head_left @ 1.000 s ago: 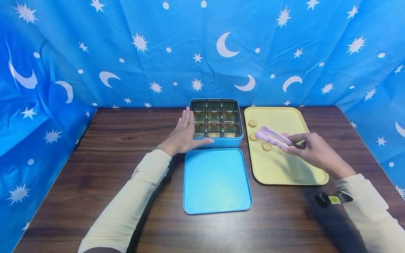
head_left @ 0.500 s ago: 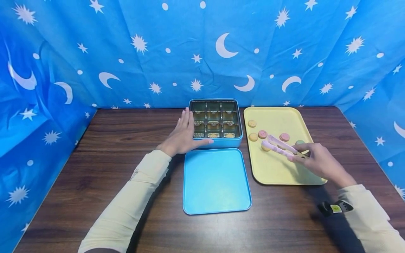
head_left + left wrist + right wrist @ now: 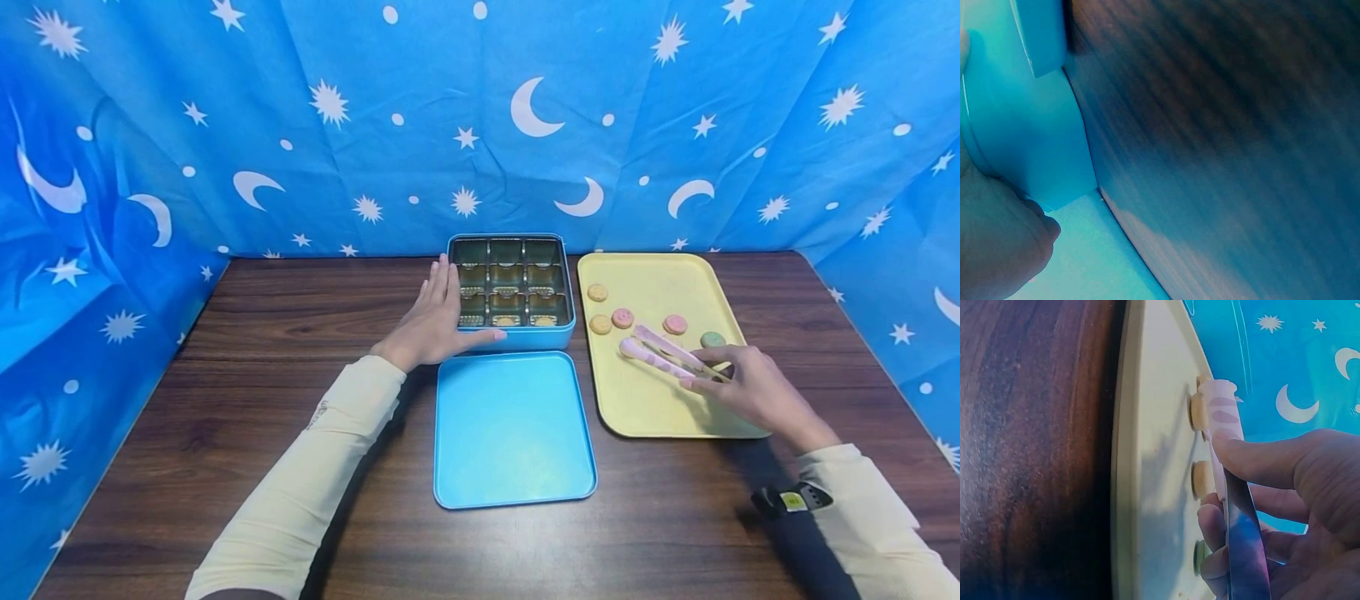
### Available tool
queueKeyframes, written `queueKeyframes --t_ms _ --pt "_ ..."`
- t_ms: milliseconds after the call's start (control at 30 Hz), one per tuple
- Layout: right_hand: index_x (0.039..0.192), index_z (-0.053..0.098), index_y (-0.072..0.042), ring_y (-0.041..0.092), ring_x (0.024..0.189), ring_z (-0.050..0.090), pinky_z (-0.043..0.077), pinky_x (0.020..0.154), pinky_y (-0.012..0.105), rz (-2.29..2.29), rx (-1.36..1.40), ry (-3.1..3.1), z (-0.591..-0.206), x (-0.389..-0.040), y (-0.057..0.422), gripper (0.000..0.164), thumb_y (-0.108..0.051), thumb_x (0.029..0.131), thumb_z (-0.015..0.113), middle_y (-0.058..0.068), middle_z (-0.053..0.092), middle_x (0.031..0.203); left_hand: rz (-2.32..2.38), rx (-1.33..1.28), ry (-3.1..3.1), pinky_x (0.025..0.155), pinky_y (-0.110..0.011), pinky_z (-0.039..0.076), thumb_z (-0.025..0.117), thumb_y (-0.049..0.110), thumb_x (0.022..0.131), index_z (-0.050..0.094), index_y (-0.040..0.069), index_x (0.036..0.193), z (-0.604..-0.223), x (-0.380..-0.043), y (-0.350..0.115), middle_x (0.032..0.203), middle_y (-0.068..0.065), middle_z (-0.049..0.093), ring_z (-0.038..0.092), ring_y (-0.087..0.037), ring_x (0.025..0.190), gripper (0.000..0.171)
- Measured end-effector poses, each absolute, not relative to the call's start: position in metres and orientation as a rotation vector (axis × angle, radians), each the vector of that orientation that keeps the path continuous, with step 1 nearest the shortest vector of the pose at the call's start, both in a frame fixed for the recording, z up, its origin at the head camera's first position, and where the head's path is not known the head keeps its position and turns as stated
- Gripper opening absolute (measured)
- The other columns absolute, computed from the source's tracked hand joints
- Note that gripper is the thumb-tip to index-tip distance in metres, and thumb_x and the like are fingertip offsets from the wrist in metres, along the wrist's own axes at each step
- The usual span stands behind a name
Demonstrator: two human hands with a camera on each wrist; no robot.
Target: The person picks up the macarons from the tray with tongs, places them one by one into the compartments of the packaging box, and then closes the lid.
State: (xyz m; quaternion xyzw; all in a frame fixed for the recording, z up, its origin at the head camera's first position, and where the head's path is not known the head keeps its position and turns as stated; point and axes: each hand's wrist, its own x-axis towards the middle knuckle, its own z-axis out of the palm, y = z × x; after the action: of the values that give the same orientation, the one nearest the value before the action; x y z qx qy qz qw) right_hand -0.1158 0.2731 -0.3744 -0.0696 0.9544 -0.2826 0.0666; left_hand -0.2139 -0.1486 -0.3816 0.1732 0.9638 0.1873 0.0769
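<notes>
My left hand [image 3: 429, 321] lies with straight fingers along the left side of a square blue tin [image 3: 536, 337], its thumb across the front wall. Gold-coloured compartments fill the tin, and yellow cookies [image 3: 543, 321] show in the front middle and front right ones. Over the yellow tray [image 3: 656, 412], my right hand [image 3: 753, 385] holds pink-tipped tongs [image 3: 660, 362] between thumb and fingers. The tong tips are spread around a yellow cookie, mostly hidden in the head view. Near them lie a yellow cookie [image 3: 600, 324], pink cookies [image 3: 622, 318] and a green cookie [image 3: 712, 339].
A flat blue lid [image 3: 513, 429] lies on the wooden table [image 3: 300, 517] just in front of the tin. Another yellow cookie [image 3: 597, 292] sits near the tray's left edge. Behind the table hangs a blue cloth [image 3: 420, 100] with stars and moons.
The right hand and tongs have shifted toward the person and to the right, uncovering the pink and green cookies. My left hand has stayed at the tin.
</notes>
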Motion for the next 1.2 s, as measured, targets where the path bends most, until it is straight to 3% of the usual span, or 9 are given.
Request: queueKeyframes --t_ms 267,533,1000,1200 --pt "0.127 0.062 0.014 0.018 0.067 0.048 0.036 0.051 0.028 -0.885 -0.219 2.895 -0.382 -0.118 0.271 0.054 -0.019 0.089 0.08 0.018 0.067 0.095 0.566 0.526 2.883 0.123 -0.043 -0.002 0.049 0.089 0.079 -0.012 0.0 0.159 -0.381 -0.213 -0.148 0.166 -0.017 -0.022 -0.02 -0.027 0.153 0.134" --pt "0.124 0.065 0.013 0.017 0.065 0.047 0.036 0.05 0.028 -0.908 -0.222 2.912 -0.384 -0.117 0.27 0.049 -0.017 0.089 0.08 0.02 0.068 0.096 0.57 0.532 2.887 0.123 -0.043 -0.002 0.049 0.089 0.08 -0.01 -0.001 0.159 -0.381 -0.213 -0.148 0.165 -0.016 -0.023 -0.018 -0.028 0.153 0.134" --pt "0.123 0.065 0.014 0.017 0.062 0.046 0.034 0.048 0.028 -0.889 -0.237 2.925 -0.376 -0.115 0.271 0.044 -0.016 0.092 0.076 0.01 0.064 0.081 0.579 0.536 2.878 0.123 -0.043 -0.002 0.05 0.088 0.08 -0.014 0.002 0.158 -0.38 -0.212 -0.148 0.164 -0.014 -0.026 -0.019 -0.028 0.153 0.133" --pt "0.123 0.065 0.015 0.017 0.064 0.048 0.038 0.049 0.028 -0.899 -0.279 2.956 -0.365 -0.117 0.27 0.044 -0.015 0.092 0.076 0.019 0.069 0.095 0.576 0.536 2.879 0.123 -0.043 -0.002 0.05 0.088 0.08 -0.015 0.002 0.158 -0.379 -0.212 -0.148 0.164 -0.014 -0.027 -0.018 -0.03 0.153 0.133"
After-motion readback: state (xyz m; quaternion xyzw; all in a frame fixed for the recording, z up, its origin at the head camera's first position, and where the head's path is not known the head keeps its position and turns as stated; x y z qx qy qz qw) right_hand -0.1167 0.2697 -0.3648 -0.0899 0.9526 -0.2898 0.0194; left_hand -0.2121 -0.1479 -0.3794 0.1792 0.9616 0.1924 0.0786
